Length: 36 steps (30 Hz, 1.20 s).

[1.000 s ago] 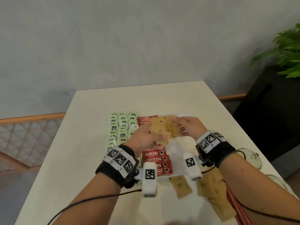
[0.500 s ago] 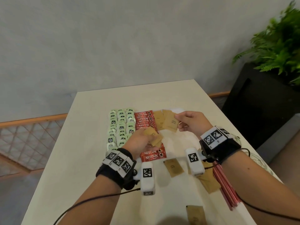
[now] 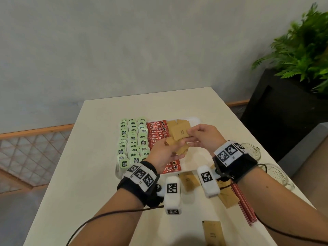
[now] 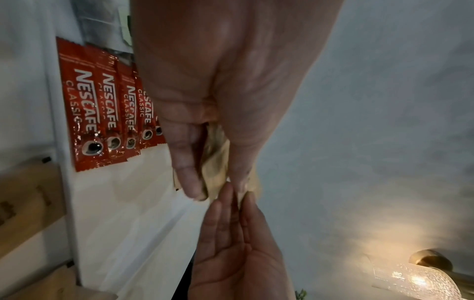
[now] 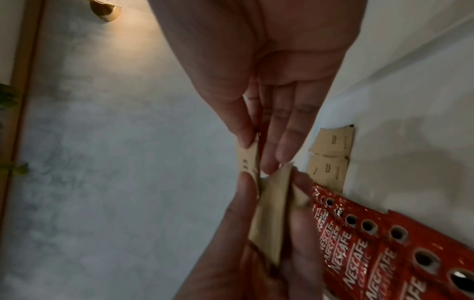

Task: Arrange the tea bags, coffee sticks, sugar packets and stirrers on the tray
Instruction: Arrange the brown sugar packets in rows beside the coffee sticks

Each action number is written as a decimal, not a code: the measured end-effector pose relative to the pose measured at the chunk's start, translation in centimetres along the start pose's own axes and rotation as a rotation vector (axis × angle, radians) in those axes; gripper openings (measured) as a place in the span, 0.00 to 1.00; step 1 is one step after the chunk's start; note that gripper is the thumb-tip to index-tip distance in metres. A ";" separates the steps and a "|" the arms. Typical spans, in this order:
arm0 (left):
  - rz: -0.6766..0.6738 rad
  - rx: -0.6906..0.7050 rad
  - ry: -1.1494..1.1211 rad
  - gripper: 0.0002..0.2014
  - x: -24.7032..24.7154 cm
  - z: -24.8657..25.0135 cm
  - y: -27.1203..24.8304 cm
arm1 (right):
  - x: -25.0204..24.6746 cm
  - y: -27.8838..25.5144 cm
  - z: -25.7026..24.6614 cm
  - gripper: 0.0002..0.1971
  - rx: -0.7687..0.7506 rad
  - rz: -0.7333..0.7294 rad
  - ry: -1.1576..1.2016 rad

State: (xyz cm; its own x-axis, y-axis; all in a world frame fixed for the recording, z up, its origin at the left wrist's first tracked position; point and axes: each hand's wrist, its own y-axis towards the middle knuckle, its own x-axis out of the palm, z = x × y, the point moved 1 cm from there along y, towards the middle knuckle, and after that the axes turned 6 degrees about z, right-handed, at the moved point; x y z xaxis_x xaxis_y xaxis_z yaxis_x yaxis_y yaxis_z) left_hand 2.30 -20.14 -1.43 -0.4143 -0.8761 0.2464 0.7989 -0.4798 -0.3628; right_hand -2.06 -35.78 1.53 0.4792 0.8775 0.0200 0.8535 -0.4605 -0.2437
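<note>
Beyond the left hand, green tea bags sit in neat rows on the white tray, and red coffee sticks run in a column right under its fingers. Brown sugar packets lie on the tray just past both hands; more loose packets rest on the surface near the wrists. Red stirrers lie bunched beneath the right forearm, with glass mugs out to the right of it. The left hand, fingers curled, grips a small fan of packets. The right hand meets it fingertip to fingertip, thumb and fingers pinching one packet at the top of that fan. Both hands are raised above the tray, palms turned toward each other.
</note>
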 end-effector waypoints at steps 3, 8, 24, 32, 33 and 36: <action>0.145 0.078 0.075 0.09 -0.5 0.1 0.8 | 0.0 -0.1 0.8 0.04 -0.005 -0.010 -0.156; 0.156 0.139 0.310 0.08 -1.7 1.2 1.2 | -0.6 0.0 1.5 0.05 -0.029 -0.115 -0.449; 0.279 -0.143 0.004 0.12 -5.0 1.6 4.8 | -0.8 6.5 4.7 0.01 0.304 0.109 -0.330; 0.414 -0.018 -0.132 0.17 -6.5 1.9 6.3 | 1.7 7.8 5.7 0.05 0.283 0.201 -0.421; 0.422 -0.010 -0.117 0.17 -6.6 1.8 6.3 | 2.0 7.8 5.7 0.06 0.280 0.212 -0.435; 0.434 0.020 -0.088 0.15 -6.5 1.5 6.1 | 2.6 8.0 5.9 0.07 0.272 0.231 -0.502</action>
State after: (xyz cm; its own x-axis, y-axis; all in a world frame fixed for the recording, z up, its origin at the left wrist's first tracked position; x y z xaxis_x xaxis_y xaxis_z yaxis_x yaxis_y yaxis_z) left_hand 10.55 -17.32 -3.93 -0.0012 -0.9886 0.1509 0.8995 -0.0670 -0.4317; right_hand 4.77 -36.42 -6.11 0.4342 0.7456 -0.5055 0.6248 -0.6535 -0.4273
